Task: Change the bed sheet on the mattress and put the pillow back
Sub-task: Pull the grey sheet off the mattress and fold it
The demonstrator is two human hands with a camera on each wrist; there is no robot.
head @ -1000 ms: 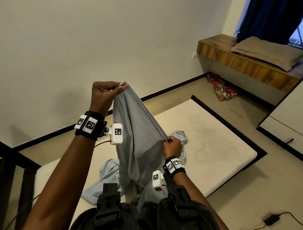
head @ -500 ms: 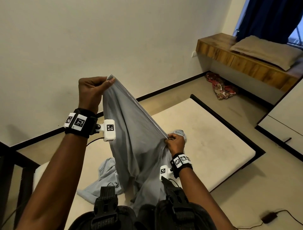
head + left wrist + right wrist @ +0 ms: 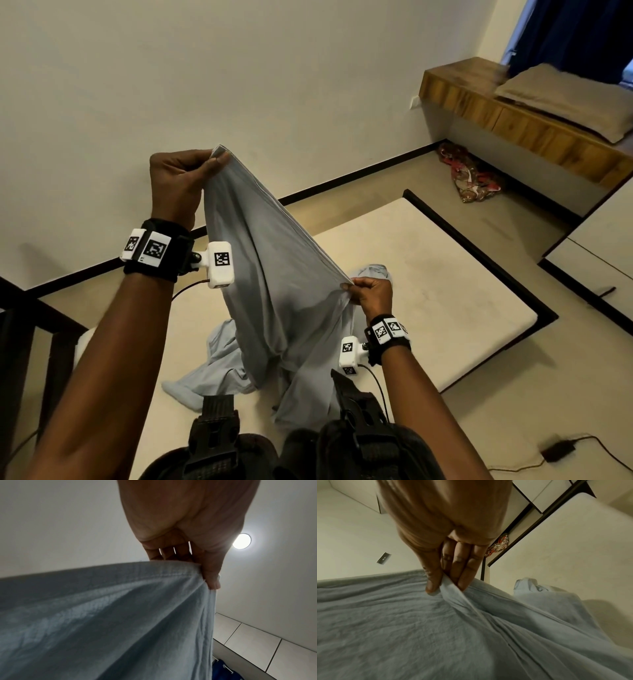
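A pale grey-blue bed sheet [image 3: 270,291] hangs between my hands over the bare cream mattress [image 3: 445,294]. My left hand [image 3: 209,164] is raised high and pinches the sheet's hemmed edge [image 3: 171,572] between thumb and fingers. My right hand [image 3: 356,291] is lower and to the right and pinches the same edge; the right wrist view shows thumb and fingers [image 3: 465,572] closed on a fold of the sheet [image 3: 453,622]. The edge runs taut between the hands. The rest of the sheet trails onto the mattress. A tan pillow [image 3: 565,92] lies on the wooden ledge [image 3: 507,116] at the far right.
A black bed frame [image 3: 479,253] borders the mattress. A red patterned cloth [image 3: 469,178] lies bunched on the floor under the ledge. White drawers [image 3: 603,253] stand at the right. A black adapter with cable [image 3: 558,450] lies on the floor bottom right. Dark blue curtain [image 3: 575,31] above the pillow.
My left hand has carried the sheet's edge up and to the left. The right hand kept its pinch and shifted slightly right, so the edge between them is longer and tauter.
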